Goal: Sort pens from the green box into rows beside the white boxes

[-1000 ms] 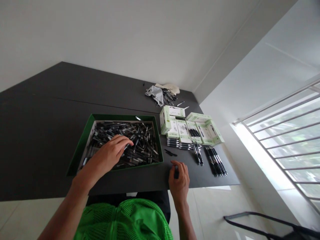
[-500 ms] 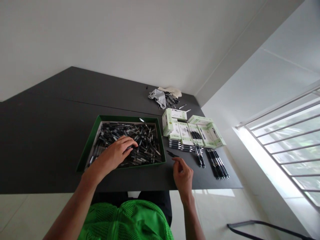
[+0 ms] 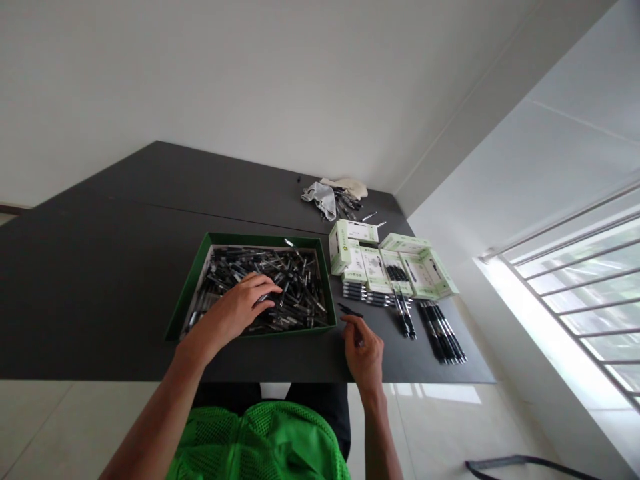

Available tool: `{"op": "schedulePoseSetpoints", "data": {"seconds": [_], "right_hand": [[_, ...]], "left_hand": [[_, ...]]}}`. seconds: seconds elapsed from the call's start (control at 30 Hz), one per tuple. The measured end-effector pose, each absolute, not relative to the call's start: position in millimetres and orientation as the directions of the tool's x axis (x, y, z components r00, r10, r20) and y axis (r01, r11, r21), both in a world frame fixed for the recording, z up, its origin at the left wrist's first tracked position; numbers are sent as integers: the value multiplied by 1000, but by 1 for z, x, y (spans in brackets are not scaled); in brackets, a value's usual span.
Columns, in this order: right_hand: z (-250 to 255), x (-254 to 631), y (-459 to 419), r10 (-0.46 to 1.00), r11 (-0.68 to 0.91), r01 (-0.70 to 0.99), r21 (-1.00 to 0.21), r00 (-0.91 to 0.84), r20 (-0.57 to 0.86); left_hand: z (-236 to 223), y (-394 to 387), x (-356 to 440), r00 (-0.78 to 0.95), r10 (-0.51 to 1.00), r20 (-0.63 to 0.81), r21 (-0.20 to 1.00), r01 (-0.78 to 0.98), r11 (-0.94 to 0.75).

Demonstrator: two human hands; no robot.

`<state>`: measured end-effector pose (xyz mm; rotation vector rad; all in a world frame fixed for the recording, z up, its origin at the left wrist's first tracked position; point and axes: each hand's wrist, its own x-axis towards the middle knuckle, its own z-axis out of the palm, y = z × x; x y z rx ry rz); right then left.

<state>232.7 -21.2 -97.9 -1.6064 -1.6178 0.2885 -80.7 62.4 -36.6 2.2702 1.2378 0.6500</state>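
Note:
A green box [image 3: 193, 297] full of loose black and silver pens [image 3: 295, 290] sits on the dark table [image 3: 100, 267]. My left hand [image 3: 240, 310] lies inside the box on the pile, thumb and fingers pinched on one pen. My right hand [image 3: 364, 350] rests on the table just right of the box, fingers curled round a small dark pen that is mostly hidden. Its index finger points at two loose pens [image 3: 350, 311] lying a little beyond it.
Several pale green pen cartons [image 3: 385, 260] stand right of the box, some lying flat with pens in them. Rows of pens [image 3: 443, 330] lie in front of them near the table's right edge. A grey cloth [image 3: 323, 195] with more pens lies at the far corner.
My right hand has moved forward on the table towards the two loose pens. My left hand has stayed on the pile, shifting only slightly. The camera has tilted a little.

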Motion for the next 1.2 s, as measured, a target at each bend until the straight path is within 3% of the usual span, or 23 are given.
{"op": "schedulePoseSetpoints", "data": {"seconds": [0.27,0.6,0.97,1.2], "right_hand": [[-95,232,-15,938,188,710,-678,76,339],[-95,238,-13,960,129,595,-793,127,251],[-94,238,-14,972,109,570,-814,110,207],[-95,238,-12,971,107,579,-808,113,210]], "left_hand": [[-37,62,-81,471,865,175,588,654,-475],[-41,63,-81,446,868,218,586,651,-482],[-39,63,-82,434,880,195,584,669,-460],[-39,62,-73,446,871,204,519,706,-483]]}}
